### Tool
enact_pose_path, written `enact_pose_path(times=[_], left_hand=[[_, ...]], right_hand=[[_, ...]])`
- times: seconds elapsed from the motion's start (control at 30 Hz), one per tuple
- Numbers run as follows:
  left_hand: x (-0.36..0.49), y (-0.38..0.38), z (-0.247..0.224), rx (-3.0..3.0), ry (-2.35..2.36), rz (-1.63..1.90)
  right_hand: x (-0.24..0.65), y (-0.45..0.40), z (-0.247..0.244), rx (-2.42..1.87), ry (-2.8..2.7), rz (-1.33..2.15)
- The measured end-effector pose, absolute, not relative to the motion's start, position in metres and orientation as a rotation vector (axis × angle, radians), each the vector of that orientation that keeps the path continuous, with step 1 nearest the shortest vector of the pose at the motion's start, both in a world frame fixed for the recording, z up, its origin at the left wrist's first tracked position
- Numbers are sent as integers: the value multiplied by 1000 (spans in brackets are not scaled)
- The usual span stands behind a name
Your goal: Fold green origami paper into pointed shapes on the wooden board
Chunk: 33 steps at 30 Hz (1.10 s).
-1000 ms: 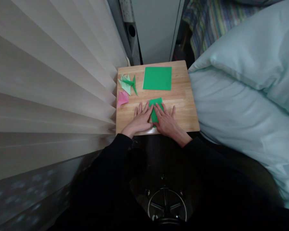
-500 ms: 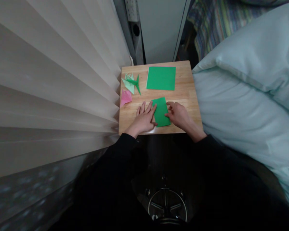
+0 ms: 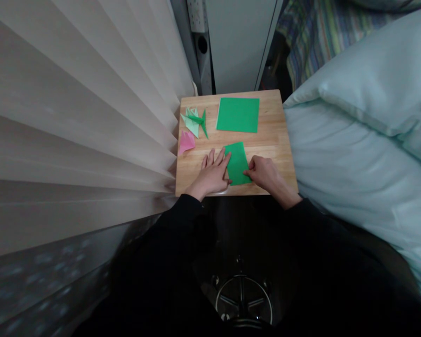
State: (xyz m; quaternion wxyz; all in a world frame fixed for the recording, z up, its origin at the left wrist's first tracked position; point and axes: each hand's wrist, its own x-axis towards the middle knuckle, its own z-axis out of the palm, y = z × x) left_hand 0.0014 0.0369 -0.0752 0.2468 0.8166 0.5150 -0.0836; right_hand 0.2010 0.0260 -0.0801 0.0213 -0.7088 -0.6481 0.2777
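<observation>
A folded green paper [image 3: 237, 164] lies near the front edge of the small wooden table [image 3: 272, 140]. My left hand [image 3: 213, 173] rests on its left edge, fingers spread, partly on the wood. At the paper's lower right edge, my right hand [image 3: 264, 173] pinches it between thumb and fingers. Farther back lies a stack of green sheets [image 3: 237, 115]. To the left are a pale green folded piece [image 3: 192, 124], a darker green folded piece [image 3: 203, 120] touching it, and a pink folded piece [image 3: 186, 142].
A pleated curtain [image 3: 91, 107] borders the table's left side. Pale bedding [image 3: 351, 140] lies against the right side. Behind the table is a grey cabinet [image 3: 240, 47]. Below is a round metal stool or chair base [image 3: 242, 299].
My right hand has moved slightly down along the paper's right side, and its fingers have come closer together. The paper's lower right part reaches further right. The view has shifted a little.
</observation>
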Motion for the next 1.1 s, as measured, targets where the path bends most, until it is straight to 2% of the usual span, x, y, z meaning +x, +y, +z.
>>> enact_pose_path(times=[0.13,0.27,0.33,0.53,0.97,1.1], left_hand=[[1,35,-79,2244,1414,-175],[1,34,-85,2270,1434,-124],[1,34,-86,2269,1441,-124],[1,34,-85,2274,1454,-125],[-4,38,-88,2277,1421,-68],[0,29,-96,2349,1538,100]], right_hand=[[197,22,-71,-2225,-2084,684],[191,15,-73,-1861,-2409,329],[189,12,-83,-1715,-2523,317],[187,6,-112,-1834,-2482,355],[186,12,-126,-1891,-2488,320],[182,9,-128,-1828,-2453,257]])
